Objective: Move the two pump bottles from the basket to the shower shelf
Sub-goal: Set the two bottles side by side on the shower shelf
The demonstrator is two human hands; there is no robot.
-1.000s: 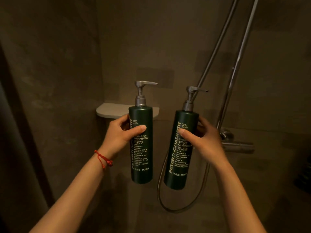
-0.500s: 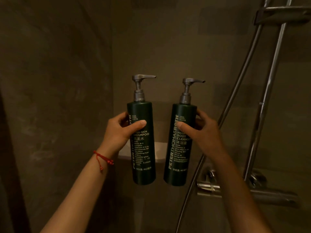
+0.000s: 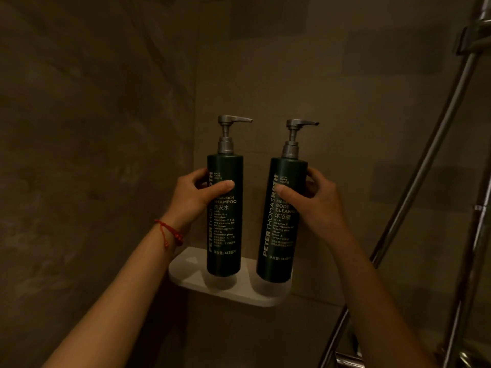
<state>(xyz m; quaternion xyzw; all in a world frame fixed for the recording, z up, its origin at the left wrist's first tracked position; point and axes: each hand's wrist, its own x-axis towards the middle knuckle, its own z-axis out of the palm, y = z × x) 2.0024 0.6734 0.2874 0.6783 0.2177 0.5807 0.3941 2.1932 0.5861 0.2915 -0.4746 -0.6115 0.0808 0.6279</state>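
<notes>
Two dark green pump bottles with grey pumps stand upright over the white corner shelf (image 3: 191,277). My left hand (image 3: 195,197) grips the shampoo bottle (image 3: 224,235) at mid-height; a red string circles that wrist. My right hand (image 3: 316,203) grips the body cleanser bottle (image 3: 279,235), which leans slightly left at its base. Both bottle bases are at or just above the shelf surface; I cannot tell whether they touch it. The basket is out of view.
Brown tiled walls meet in the corner behind the shelf. A chrome shower hose (image 3: 414,187) and riser rail (image 3: 475,235) run diagonally on the right, with the mixer fitting (image 3: 348,358) at the bottom right.
Both hands have carried the bottles up and forward to the corner shelf. The bottles now sit low over the shelf instead of hanging in front of it.
</notes>
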